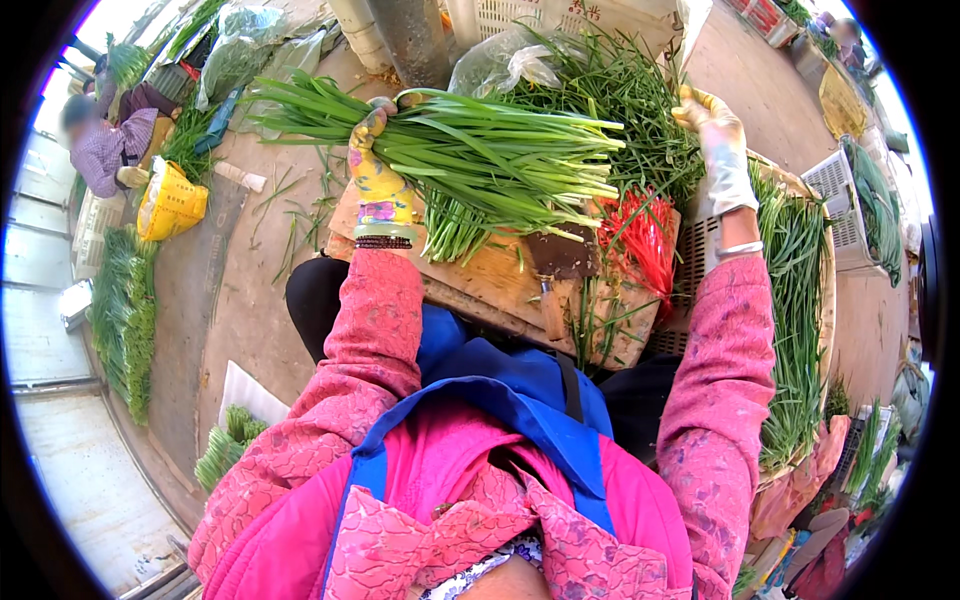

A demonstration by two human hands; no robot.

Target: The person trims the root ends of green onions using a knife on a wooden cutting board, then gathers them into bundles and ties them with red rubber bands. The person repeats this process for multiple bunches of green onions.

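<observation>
My left hand [373,161], in a yellow floral glove, grips a thick bunch of garlic chives [495,150], pale cut ends pointing right. Beneath it another chive bunch [457,229] rests on a wooden board [480,281]. On the board lies a cleaver, its dark blade [562,251] partly covered by stalks and its wooden handle [553,309] towards me. Red plastic ties [645,240] lie right of the blade. My right hand [716,139], in a stained pale glove, is raised beside a heap of loose green leaves [615,97], fingers curled. Whether it pinches anything is unclear.
A basket of chives [795,322] stands at my right, near a white crate [840,206]. Ahead are a metal post [409,37] and a clear plastic bag [510,60]. Stacked bundles [124,322] lie left, below a seated person [112,150] with a yellow bag [174,201].
</observation>
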